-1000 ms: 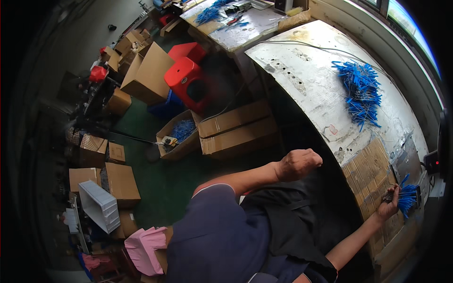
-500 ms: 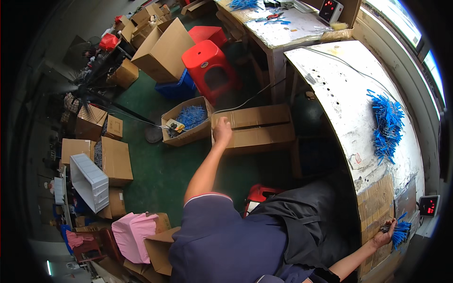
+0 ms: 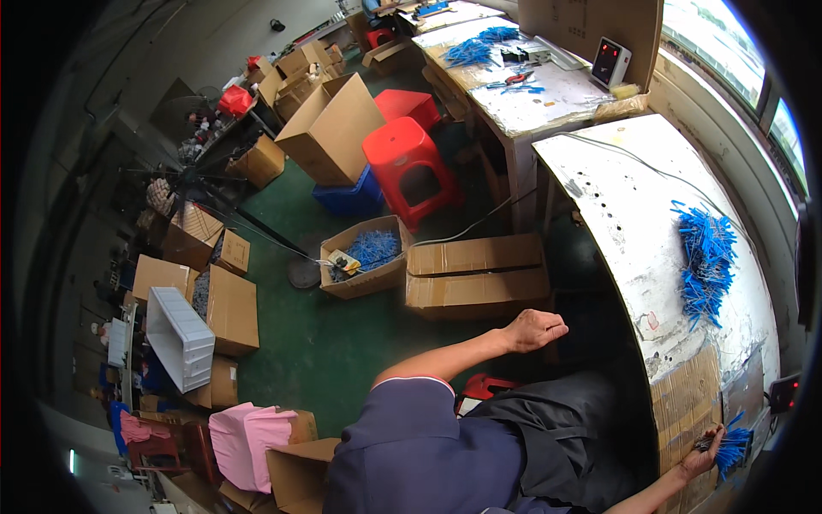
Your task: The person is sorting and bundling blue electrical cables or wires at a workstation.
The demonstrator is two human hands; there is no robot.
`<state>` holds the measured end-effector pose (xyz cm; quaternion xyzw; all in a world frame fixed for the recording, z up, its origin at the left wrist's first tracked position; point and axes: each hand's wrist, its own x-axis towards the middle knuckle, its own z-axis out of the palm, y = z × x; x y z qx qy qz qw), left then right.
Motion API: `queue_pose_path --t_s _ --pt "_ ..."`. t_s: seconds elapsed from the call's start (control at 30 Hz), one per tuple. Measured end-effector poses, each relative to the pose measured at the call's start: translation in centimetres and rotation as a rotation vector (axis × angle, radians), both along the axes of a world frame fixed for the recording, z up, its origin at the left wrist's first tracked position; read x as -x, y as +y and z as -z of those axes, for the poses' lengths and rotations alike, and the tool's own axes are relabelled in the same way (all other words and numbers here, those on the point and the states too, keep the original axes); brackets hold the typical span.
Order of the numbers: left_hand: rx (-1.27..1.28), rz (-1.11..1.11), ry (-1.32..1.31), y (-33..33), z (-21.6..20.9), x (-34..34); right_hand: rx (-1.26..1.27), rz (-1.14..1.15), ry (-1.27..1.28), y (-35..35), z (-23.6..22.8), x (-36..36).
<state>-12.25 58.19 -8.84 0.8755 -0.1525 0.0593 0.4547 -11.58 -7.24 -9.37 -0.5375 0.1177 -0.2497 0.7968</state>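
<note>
My left hand [image 3: 534,331] is in the air in front of my lap, between the closed carton and the workbench. Its fingers are curled and pressed together; whether anything small is in them I cannot make out. On the bench's near end my right hand [image 3: 702,454] is closed around a bundle of thin blue sticks [image 3: 733,445] with dark ends, whose blue ends fan out away from the palm. Under that hand lies a flat cardboard sheet [image 3: 685,398]. Farther up the white workbench [image 3: 625,248] is a loose pile of similar blue sticks [image 3: 707,265].
A closed carton [image 3: 479,291] stands on the floor beside an open box [image 3: 364,283] of blue sticks. Beyond are a red stool [image 3: 407,163], a blue crate [image 3: 349,195] and a second table [image 3: 548,111]. A small display device [image 3: 783,394] sits at the bench's edge.
My left hand has moved from the closed carton's left end rightward and nearer, toward the bench. My right hand stays on the bench with the bundle. The view has shifted slightly.
</note>
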Motion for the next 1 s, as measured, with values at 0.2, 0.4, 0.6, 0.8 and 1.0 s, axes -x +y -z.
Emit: queue_pose_path --t_s 0.2,0.4,0.6,0.8,1.0 --pt "0.605 0.149 0.241 -11.8 -5.5 -4.8 -0.134 0.095 -0.043 10.3 -6.0 -2.6" --pt "0.612 0.506 0.345 -28.7 -7.8 -9.7 -0.342 0.094 -0.185 8.1 -7.1 -0.2" --pt "0.633 0.693 0.760 -43.6 -9.2 -14.5 -0.548 0.081 -0.232 7.2 -5.8 1.1" --pt "-0.005 0.901 0.033 -50.6 -8.6 -16.5 -0.657 0.070 -0.243 6.9 -5.4 0.3" --pt "-0.160 0.894 -0.164 -52.4 -7.7 -17.5 -0.595 0.014 -0.199 6.8 -6.4 -0.2"
